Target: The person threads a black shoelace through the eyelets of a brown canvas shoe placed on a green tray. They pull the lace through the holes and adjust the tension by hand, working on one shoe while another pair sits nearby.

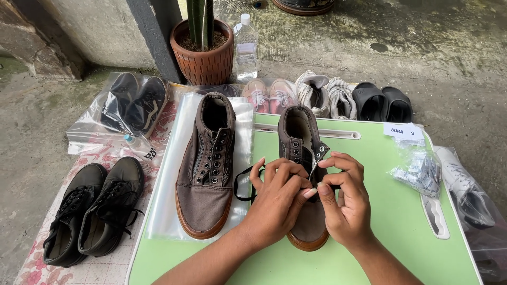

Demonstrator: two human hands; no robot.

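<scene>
Two brown canvas shoes lie on a green table [391, 211]. The left shoe [207, 163] has no lace and rests on a clear plastic bag [169, 211]. Both my hands are over the toe half of the right shoe [301, 137]. My left hand [277, 198] pinches a black shoelace [242, 184] that loops out to the left. My right hand [346, 198] grips the lace end near the shoe's eyelets, fingers curled.
A black shoe pair [95, 208] sits at the left on a floral cloth. A bagged dark pair [132, 103], a small bottle [140, 146], a plant pot [203, 53], a water bottle [246, 45], pink, white and black shoes line the back. Small packets [420, 166] and a bagged white shoe [467, 190] lie right.
</scene>
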